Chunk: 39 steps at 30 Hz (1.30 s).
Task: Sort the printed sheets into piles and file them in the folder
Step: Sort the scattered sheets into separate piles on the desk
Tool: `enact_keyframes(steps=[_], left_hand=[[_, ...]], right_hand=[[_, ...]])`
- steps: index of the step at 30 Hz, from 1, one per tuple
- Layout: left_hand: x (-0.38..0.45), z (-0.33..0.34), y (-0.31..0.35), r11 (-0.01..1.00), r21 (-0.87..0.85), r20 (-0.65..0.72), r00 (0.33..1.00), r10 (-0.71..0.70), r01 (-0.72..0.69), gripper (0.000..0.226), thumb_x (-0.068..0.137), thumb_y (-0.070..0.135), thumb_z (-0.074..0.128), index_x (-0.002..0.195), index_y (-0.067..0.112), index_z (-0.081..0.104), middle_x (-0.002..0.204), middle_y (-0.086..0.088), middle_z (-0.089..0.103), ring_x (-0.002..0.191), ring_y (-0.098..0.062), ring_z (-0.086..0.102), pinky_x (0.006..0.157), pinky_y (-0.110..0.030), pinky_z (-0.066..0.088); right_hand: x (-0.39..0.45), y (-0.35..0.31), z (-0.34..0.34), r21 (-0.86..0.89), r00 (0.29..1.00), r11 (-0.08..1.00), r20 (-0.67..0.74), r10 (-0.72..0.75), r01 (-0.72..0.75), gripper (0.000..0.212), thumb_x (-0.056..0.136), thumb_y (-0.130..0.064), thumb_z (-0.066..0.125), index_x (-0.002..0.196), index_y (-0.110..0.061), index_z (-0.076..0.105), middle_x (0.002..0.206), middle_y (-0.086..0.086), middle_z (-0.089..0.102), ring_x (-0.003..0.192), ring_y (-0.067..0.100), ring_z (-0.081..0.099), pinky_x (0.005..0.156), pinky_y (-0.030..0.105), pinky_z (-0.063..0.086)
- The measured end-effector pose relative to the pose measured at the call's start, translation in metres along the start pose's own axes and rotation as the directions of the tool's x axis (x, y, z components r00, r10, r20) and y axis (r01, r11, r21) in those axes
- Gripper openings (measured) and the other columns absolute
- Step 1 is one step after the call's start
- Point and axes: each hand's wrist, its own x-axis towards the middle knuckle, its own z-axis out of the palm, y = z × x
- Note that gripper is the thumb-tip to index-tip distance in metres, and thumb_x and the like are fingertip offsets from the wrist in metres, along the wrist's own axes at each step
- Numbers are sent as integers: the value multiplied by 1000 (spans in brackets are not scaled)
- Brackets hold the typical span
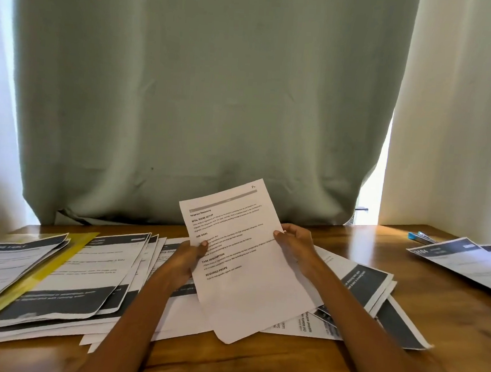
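A white printed sheet [242, 261] with black headings is held up over the table, tilted to the right. My left hand [185, 261] pinches its left edge and my right hand [295, 247] grips its right edge. Under it lies a loose spread of printed sheets [359, 284] with dark bands. On the left a pile of sheets [81, 273] fans out, with a yellow folder [40, 276] lying across it and another small stack [6, 262] on top of the folder. A separate pile [465, 259] sits at the far right.
The wooden table [255, 363] runs under everything, with bare wood near me and at the right. A blue pen [415, 237] lies at the back right beside the far pile. A grey-green curtain [204, 95] hangs right behind the table's far edge.
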Motion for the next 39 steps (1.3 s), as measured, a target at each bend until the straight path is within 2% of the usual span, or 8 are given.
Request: enact_keyframes(steps=[9,12,15,18,20,22,24,39], left_hand=[[0,-2,0,1000,17,-7,1000,-21,21,9,95,13,50,95,21,54,106,-8,61,91,-28,60,75,-48,48],[2,-3,-1,1000,28,-15,1000,-11,12,8,95,13,50,99,18,53,106,-8,61,86,-26,61,73,-46,49],[11,-1,-9,975,224,-76,997,31,-13,15,95,14,50,110,12,55,114,-11,62,95,-29,61,75,-40,50],[24,-7,-21,802,598,-166,977,135,-9,30,89,10,61,119,9,56,112,-12,62,94,-26,63,83,-32,53],[30,-12,-27,606,796,-153,970,189,7,37,85,15,66,121,12,55,118,-9,60,105,-24,59,94,-30,47],[34,-13,-31,476,879,-80,977,200,-26,32,87,21,65,117,13,59,121,-5,59,111,-21,55,97,-28,43],[39,-13,-35,435,899,-55,979,199,-38,29,88,25,63,115,13,63,120,-4,61,110,-20,56,97,-28,44],[49,-13,-41,382,922,-41,967,250,-60,30,90,25,60,117,13,63,121,-4,61,110,-21,56,96,-29,46]], right_hand=[[0,0,1,-12,1000,1000,10,-1,1,10,88,2,58,98,2,60,88,8,64,70,14,61,47,11,47],[6,6,1,-32,995,999,101,25,-22,22,87,0,61,108,2,59,106,14,66,78,19,65,62,21,55],[14,16,-2,-358,995,933,89,53,-17,38,83,-6,68,119,-4,57,114,10,63,96,25,63,85,35,53],[19,21,-13,-711,1000,704,-16,-9,-5,34,81,-8,67,115,-9,61,108,8,62,90,21,57,78,29,47],[18,19,-22,-792,1000,610,-26,-15,-12,34,84,-8,64,117,-8,60,107,11,61,84,18,52,71,25,41],[19,17,-30,-798,999,602,-43,-16,-24,35,84,-7,64,119,-7,60,109,13,61,82,17,50,70,24,40],[21,16,-34,-795,998,606,-53,-22,-29,34,84,-7,64,118,-6,60,114,15,61,81,18,50,69,24,41],[21,23,-31,-726,992,686,-112,-49,-48,38,85,-8,66,122,-2,58,125,17,57,110,32,55,80,28,42]])
